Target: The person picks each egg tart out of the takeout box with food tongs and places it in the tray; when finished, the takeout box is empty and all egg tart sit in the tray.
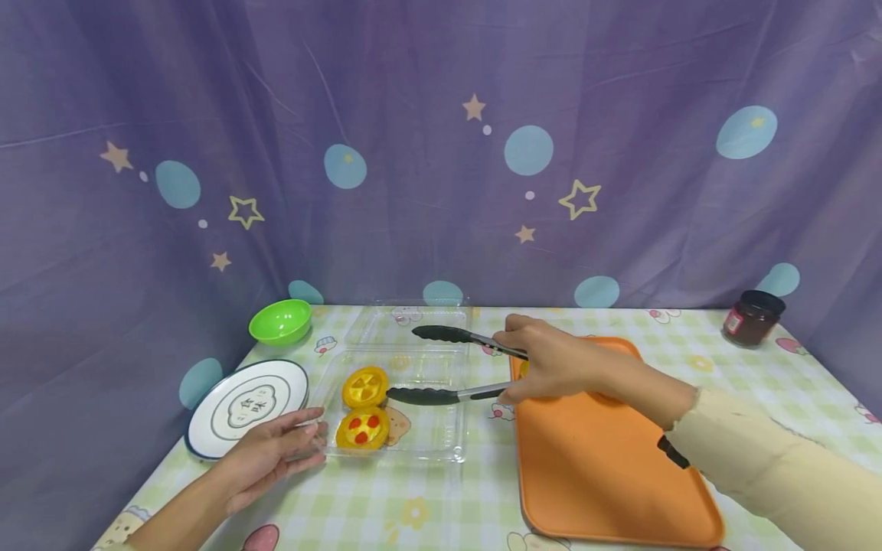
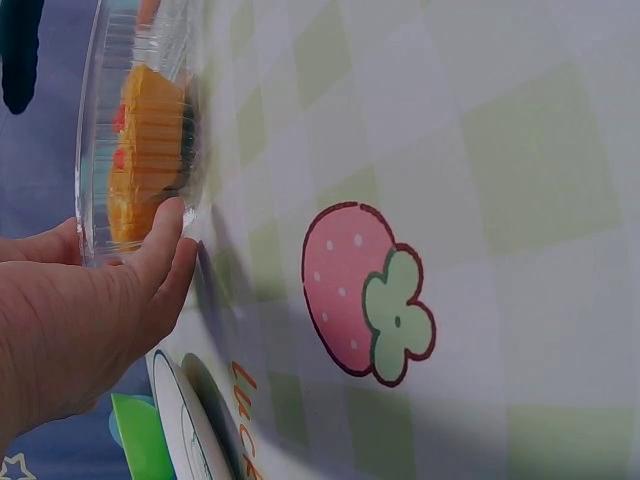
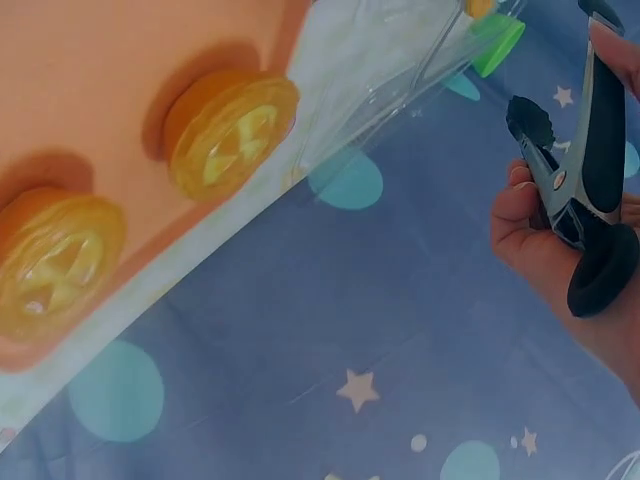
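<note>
Purple curtain (image 1: 427, 92) behind, printed with stars and blue ovals; green-checked tablecloth (image 1: 475, 509) below. Right hand (image 1: 544, 361) grips black-tipped tongs (image 1: 451, 396), tips spread apart, lower tip just beside two yellow tarts (image 1: 363, 430). Tarts lie in left part of clear container (image 1: 430, 432), near left hand (image 1: 274, 459), whose thumb and fingers pinch container's left edge. Orange tray (image 1: 606, 474) under right forearm, two more tarts (image 3: 230, 140) on it. White plate (image 1: 210, 417) beside left hand; green bowl (image 1: 280, 325) beyond plate; dark jar (image 1: 752, 321) far right.

Tongs (image 1: 475, 392) are black and silver, tarts (image 1: 365, 387) yellow, tray (image 1: 606, 467) orange, tablecloth (image 1: 475, 505) checked
</note>
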{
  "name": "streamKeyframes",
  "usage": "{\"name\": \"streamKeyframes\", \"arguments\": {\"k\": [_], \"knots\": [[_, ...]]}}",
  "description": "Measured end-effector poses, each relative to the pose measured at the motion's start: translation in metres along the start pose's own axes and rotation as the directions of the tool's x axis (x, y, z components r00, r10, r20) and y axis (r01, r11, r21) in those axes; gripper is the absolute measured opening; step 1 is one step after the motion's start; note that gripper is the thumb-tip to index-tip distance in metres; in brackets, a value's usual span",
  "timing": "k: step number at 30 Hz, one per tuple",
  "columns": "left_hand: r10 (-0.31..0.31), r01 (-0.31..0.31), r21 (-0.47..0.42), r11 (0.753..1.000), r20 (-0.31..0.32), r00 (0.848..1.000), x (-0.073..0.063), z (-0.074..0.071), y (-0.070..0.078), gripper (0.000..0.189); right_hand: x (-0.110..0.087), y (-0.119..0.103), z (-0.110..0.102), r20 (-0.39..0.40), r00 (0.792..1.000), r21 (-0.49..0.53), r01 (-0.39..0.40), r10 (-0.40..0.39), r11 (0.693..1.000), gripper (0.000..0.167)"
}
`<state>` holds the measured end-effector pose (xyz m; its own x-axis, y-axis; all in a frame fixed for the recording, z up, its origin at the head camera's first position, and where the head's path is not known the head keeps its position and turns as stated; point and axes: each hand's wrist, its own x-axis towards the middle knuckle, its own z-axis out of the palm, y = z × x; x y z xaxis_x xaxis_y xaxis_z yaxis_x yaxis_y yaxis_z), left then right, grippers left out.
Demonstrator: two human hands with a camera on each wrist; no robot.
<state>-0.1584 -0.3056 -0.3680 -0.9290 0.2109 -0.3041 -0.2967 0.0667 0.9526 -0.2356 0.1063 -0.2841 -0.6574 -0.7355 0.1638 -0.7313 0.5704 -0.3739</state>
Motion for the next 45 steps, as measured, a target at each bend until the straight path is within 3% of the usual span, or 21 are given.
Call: {"name": "streamKeyframes", "arguments": {"k": [4, 16, 24, 34, 45], "knots": [[-0.002, 0.002, 0.003, 1.0, -0.002, 1.0, 0.0, 0.0, -0.001, 0.07, 0.01, -0.004, 0.006, 0.01, 1.0, -0.007, 0.023, -0.023, 1.0, 0.075], [0.004, -0.004, 0.001, 1.0, 0.004, 1.0, 0.0, -0.001, 0.0, 0.069, 0.027, -0.011, 0.022, 0.086, 0.996, 0.033, -0.032, 0.029, 0.999, 0.075], [0.007, -0.007, 0.0, 1.0, 0.002, 1.0, 0.0, -0.002, -0.001, 0.069, 0.041, -0.01, 0.033, 0.071, 0.997, 0.03, 0.029, -0.031, 0.999, 0.073], [0.002, -0.002, -0.009, 1.0, 0.006, 1.0, 0.0, -0.003, -0.003, 0.068, 0.064, -0.019, 0.053, 0.088, 0.996, 0.0, -0.018, 0.018, 1.0, 0.069], [0.008, -0.008, -0.006, 1.0, -0.002, 1.0, 0.001, -0.001, -0.001, 0.069, 0.073, -0.025, 0.065, 0.117, 0.992, -0.002, -0.036, 0.036, 0.999, 0.06]]}}
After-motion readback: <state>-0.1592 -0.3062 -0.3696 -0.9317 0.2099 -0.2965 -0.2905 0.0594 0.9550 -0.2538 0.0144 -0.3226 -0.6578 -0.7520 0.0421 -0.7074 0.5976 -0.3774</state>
